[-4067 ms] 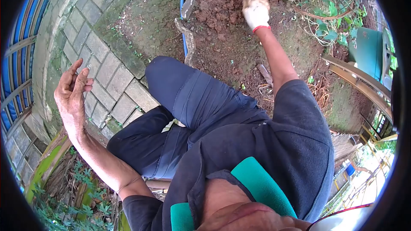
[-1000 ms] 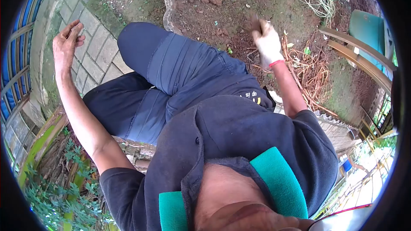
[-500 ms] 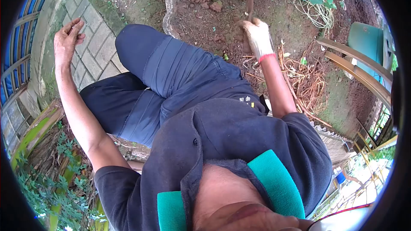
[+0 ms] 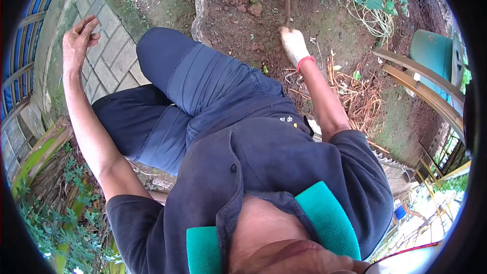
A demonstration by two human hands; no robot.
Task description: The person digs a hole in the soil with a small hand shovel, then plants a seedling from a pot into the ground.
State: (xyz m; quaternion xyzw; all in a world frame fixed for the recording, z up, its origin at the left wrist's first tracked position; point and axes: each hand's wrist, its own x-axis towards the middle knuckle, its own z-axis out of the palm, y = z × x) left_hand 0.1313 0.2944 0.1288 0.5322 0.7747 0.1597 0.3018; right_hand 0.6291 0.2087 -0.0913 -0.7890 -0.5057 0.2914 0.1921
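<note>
My left hand [image 4: 78, 43] is bare and raised over the paving at the left, its fingers loosely bent and apart, with nothing in them. On the right, my right hand [image 4: 294, 45] wears a whitish glove with a red cuff. Its fingers are wrapped round a brown, stick-like tool [image 4: 287, 11], part of which shows beyond the hand against the soil. The tool's other end is hard to make out. Around that hand lies bare reddish-brown soil [image 4: 231, 35], with loose clods farther off.
Dark-trousered knees [image 4: 167, 61] lie between the hands. A wavy concrete edging [image 4: 199, 15] borders the soil. Dry roots [image 4: 362, 99] lie at the right, near curved wooden bars [image 4: 423, 91] and a green container [image 4: 431, 58]. Leafy plants [image 4: 81, 213] stand lower left.
My right hand has moved slightly left and its wrist has turned; the tool's visible part has shifted left with it. My left hand has moved slightly up and left.
</note>
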